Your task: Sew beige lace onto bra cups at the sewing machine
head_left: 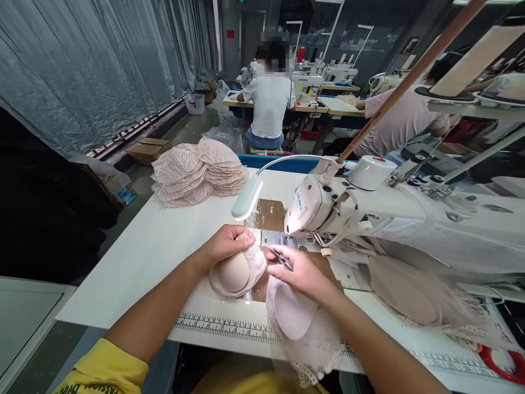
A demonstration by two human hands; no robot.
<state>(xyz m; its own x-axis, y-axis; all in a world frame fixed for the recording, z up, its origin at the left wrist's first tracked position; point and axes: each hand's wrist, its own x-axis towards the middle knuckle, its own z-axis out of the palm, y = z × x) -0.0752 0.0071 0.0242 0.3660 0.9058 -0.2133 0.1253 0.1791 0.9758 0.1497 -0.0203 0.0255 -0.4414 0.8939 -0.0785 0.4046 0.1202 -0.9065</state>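
Observation:
My left hand (232,244) is closed on the upper edge of a beige lace bra cup (234,272), whose smooth padded inside faces up. In my right hand (297,268) is a pair of small metal thread snips (282,259), pointing toward the cup's lace edge. Below my right hand a second lace-trimmed cup (293,312) hangs over the table's front edge; whether the two cups are joined is hard to see. Just beyond both hands is the sewing machine (314,205), its needle area lit by a small lamp (247,198).
Stacked lace cups (199,175) stand at the table's far left. More beige fabric (410,290) lies right of the machine, near red-handled scissors (502,364). A printed ruler (221,326) runs along the front edge. Two people sit at machines beyond.

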